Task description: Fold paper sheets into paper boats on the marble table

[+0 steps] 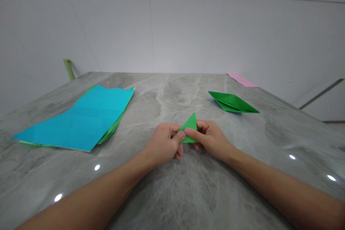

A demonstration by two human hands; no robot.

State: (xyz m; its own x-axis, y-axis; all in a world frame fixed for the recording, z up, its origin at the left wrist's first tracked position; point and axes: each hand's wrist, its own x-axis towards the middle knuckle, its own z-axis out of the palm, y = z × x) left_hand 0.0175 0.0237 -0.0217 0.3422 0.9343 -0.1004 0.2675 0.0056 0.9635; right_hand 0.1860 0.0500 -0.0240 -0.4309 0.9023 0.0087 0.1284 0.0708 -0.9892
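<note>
A small green folded paper triangle [190, 125] is held just above the grey marble table [172, 187], near its middle. My left hand [163, 143] pinches its left side, thumb on top and fingers curled. My right hand [208, 138] pinches its right side in the same way. The triangle's tip points up and away from me. Its lower part is hidden behind my thumbs.
A stack of paper sheets with a blue one [81, 118] on top lies at the left. A finished green folded paper piece [231, 102] rests at the right. A pink sheet [242, 79] lies at the far right corner. A white wall stands behind the table.
</note>
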